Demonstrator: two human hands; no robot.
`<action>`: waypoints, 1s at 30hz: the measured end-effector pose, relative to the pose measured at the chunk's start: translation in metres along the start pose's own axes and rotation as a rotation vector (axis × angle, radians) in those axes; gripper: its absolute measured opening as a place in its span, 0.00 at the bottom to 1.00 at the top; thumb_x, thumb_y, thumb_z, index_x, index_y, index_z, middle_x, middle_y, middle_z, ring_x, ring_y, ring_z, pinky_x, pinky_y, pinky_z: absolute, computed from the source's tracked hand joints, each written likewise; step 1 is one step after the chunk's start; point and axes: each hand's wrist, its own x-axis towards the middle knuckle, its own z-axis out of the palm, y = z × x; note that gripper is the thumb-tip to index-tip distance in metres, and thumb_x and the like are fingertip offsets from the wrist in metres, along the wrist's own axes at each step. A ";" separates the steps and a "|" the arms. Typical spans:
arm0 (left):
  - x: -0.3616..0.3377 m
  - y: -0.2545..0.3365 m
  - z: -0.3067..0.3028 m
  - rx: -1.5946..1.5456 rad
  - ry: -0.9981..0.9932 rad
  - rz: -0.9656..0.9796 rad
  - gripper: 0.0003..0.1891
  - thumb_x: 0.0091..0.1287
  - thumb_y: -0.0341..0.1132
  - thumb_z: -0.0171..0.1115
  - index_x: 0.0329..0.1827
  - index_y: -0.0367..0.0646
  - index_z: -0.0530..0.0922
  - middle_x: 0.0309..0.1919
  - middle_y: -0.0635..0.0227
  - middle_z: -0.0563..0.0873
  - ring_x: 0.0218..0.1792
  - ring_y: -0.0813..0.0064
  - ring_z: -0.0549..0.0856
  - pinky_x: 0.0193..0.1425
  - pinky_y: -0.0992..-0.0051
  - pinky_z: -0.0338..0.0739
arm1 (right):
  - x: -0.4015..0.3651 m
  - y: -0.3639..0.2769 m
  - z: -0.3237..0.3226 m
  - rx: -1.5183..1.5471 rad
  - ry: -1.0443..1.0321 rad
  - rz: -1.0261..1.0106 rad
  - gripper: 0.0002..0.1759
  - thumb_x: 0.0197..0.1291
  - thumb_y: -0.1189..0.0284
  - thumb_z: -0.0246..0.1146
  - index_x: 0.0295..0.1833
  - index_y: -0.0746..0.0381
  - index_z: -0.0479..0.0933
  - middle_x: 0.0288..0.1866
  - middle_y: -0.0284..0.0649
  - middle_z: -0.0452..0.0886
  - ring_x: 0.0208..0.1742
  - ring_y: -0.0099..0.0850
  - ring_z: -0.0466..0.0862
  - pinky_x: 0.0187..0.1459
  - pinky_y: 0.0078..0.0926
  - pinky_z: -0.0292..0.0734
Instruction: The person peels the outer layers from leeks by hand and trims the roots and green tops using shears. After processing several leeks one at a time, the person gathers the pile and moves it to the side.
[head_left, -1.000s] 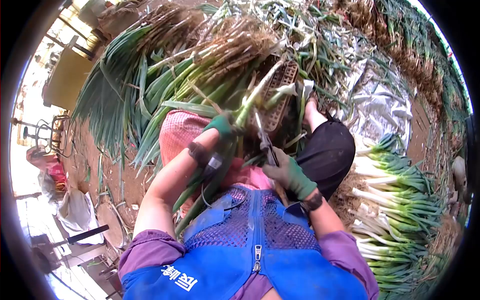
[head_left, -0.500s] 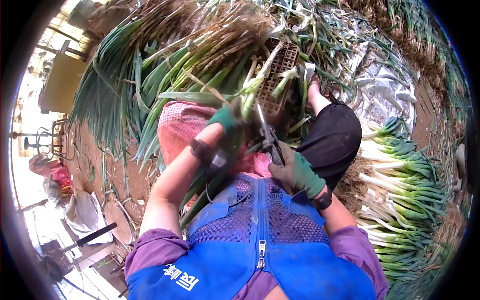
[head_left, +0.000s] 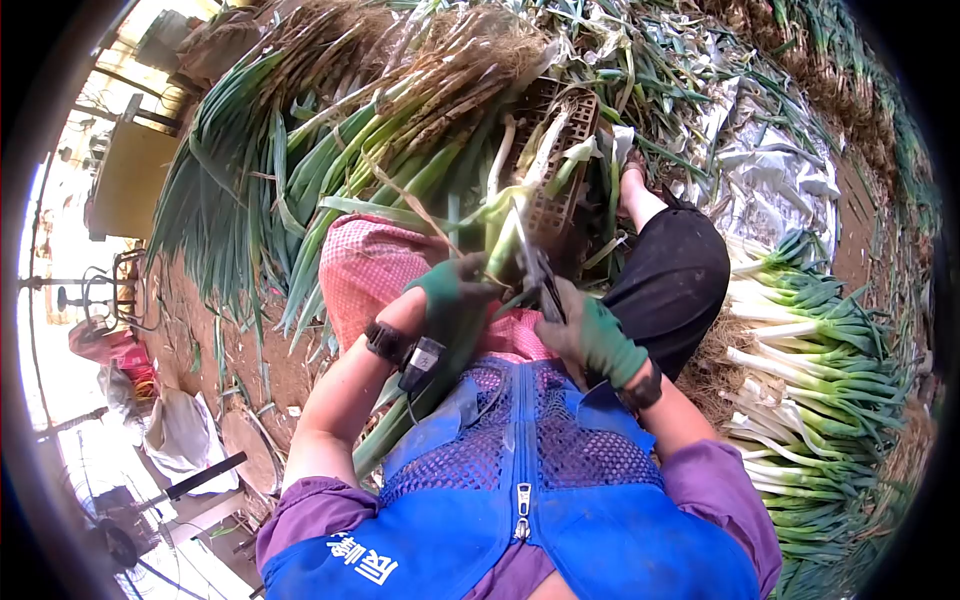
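Note:
My left hand (head_left: 462, 287), in a green and grey glove, is closed round the leafy part of a green onion (head_left: 495, 235) whose white end points up and away from me. Its dark green leaves run down beside my left forearm. Gripped in my gloved right hand (head_left: 592, 332) is a bladed tool (head_left: 537, 262), its pale blade reaching up to the onion's stalk. Just beyond the tool stands a brown perforated crate (head_left: 548, 215) with onion stalks lying across it.
A large heap of untrimmed onions (head_left: 400, 120) lies at the upper left. Clean white-stemmed onions (head_left: 800, 370) are laid in a row at the right. Crumpled white sheeting (head_left: 765, 180) and leaf scraps lie upper right. A yellow panel (head_left: 135, 180) stands far left.
My left hand has moved slightly down and right, closer to the tool. The blade now lies against the stalk, where it was a little to the right of it before.

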 end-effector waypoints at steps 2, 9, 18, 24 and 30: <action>-0.002 -0.001 0.003 -0.034 -0.014 -0.011 0.37 0.68 0.31 0.70 0.80 0.40 0.64 0.60 0.71 0.81 0.59 0.79 0.78 0.65 0.77 0.73 | -0.009 0.021 0.008 -0.021 0.047 -0.035 0.32 0.56 0.62 0.67 0.67 0.58 0.72 0.42 0.51 0.84 0.44 0.46 0.85 0.48 0.40 0.80; -0.012 0.015 0.017 -0.174 0.005 0.058 0.41 0.69 0.31 0.69 0.83 0.43 0.58 0.66 0.71 0.78 0.63 0.80 0.76 0.69 0.77 0.71 | 0.049 0.046 -0.002 0.022 0.177 0.002 0.32 0.54 0.60 0.68 0.65 0.58 0.75 0.41 0.53 0.86 0.43 0.44 0.87 0.48 0.39 0.80; -0.029 0.025 0.025 -0.140 -0.020 0.008 0.39 0.71 0.35 0.68 0.83 0.42 0.58 0.64 0.72 0.78 0.62 0.80 0.75 0.66 0.78 0.71 | 0.134 0.065 -0.033 -0.059 0.124 0.050 0.31 0.54 0.56 0.66 0.59 0.64 0.77 0.41 0.55 0.86 0.43 0.48 0.87 0.47 0.39 0.81; -0.034 0.048 0.026 -0.104 -0.059 -0.114 0.30 0.76 0.46 0.58 0.75 0.38 0.66 0.43 0.71 0.81 0.39 0.80 0.80 0.44 0.77 0.78 | 0.072 0.074 -0.010 -0.193 0.151 0.058 0.33 0.55 0.56 0.68 0.64 0.62 0.73 0.48 0.54 0.84 0.48 0.49 0.86 0.53 0.40 0.79; -0.011 -0.004 0.000 0.008 -0.084 -0.004 0.28 0.75 0.52 0.57 0.67 0.40 0.71 0.35 0.70 0.80 0.32 0.79 0.80 0.38 0.77 0.79 | 0.088 0.058 -0.023 -0.084 0.177 0.122 0.34 0.56 0.54 0.68 0.62 0.64 0.73 0.46 0.58 0.85 0.49 0.52 0.86 0.52 0.43 0.79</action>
